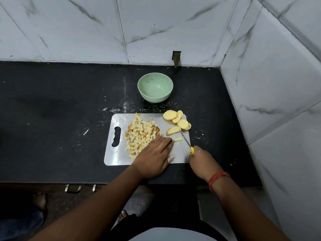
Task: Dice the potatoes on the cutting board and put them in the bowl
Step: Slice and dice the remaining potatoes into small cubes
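A steel cutting board (114, 153) lies on the black counter. A heap of diced potato (140, 134) covers its left half. Round potato slices (177, 119) lie at its far right corner, with a wedge (172, 130) and a thin strip (178, 139) nearer me. My left hand (154, 157) lies flat on the board with straight fingers, its tips beside the heap and the strip. My right hand (201, 160) grips a yellow-handled knife (185, 140), whose blade points toward the wedge. An empty green bowl (155, 87) stands behind the board.
The black counter (60, 110) stretches far to the left and ends at marble walls behind and on the right (278, 84). Drawer handles (73, 188) sit under the front edge. Small scraps dot the counter near the board.
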The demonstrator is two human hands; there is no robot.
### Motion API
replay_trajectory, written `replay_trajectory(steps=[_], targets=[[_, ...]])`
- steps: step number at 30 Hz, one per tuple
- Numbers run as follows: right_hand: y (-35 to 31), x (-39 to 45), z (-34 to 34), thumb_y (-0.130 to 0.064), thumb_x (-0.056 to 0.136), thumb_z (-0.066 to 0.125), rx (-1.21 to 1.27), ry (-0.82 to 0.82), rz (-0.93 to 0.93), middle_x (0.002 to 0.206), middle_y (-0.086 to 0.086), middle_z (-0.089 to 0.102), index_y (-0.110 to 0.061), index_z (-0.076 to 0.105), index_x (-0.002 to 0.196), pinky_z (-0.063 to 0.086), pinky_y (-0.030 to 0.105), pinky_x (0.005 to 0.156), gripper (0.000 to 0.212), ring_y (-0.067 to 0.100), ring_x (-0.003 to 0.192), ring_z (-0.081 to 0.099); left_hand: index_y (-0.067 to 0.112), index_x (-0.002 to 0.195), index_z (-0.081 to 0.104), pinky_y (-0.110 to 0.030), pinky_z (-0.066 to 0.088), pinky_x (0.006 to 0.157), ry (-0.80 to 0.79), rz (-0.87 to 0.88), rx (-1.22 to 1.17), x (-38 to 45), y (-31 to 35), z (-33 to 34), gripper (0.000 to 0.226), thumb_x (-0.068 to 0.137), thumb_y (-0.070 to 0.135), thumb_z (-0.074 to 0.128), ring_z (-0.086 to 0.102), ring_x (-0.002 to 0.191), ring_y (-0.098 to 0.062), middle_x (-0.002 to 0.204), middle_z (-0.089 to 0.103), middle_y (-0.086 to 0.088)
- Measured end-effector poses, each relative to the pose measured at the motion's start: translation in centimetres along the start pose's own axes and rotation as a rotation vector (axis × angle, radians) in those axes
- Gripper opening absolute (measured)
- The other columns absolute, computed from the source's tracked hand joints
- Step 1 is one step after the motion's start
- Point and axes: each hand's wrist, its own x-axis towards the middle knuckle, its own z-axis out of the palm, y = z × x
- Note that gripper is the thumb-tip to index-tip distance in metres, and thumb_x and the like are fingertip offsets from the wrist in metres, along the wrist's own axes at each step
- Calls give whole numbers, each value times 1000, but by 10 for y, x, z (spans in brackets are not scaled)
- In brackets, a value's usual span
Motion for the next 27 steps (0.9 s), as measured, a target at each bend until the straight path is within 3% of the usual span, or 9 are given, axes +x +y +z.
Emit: replay_trajectory(steps=[14, 20, 24, 27], targets=[[11, -7, 13, -20, 101, 40, -23, 9, 13, 87, 7, 55, -14, 42, 95, 40, 29, 66, 9, 22, 74, 54, 0, 145, 52, -48, 26, 125, -6, -38, 18, -2, 0, 6, 57, 108, 41, 37, 48, 134, -33, 144, 52, -16], [5, 1, 17, -13, 99, 40, -55, -95, 90, 107, 15, 59, -8, 47, 116, 42, 31, 72, 19, 27, 84, 55, 3, 144, 55, -48, 24, 125, 3, -43, 23, -1, 0, 5, 55, 106, 40, 39, 48, 131, -31, 140, 54, -13], [1, 6, 19, -7, 96, 42, -65, -81, 78, 110, 19, 62, -4, 46, 119, 40, 31, 71, 23, 33, 93, 61, 4, 143, 56, -49, 25, 124, -4, -54, 14, 0, 0, 6, 53, 106, 40, 43, 49, 129, -30, 138, 55, -11], [7, 3, 22, -8, 97, 41, -64, -97, 86, 109, 18, 62, -6, 44, 117, 41, 30, 70, 20, 29, 84, 54, 4, 143, 56, -49, 25, 124, -3, -55, 15, -1, 0, 6, 53, 106, 40, 44, 49, 129, -30, 137, 55, -11]])
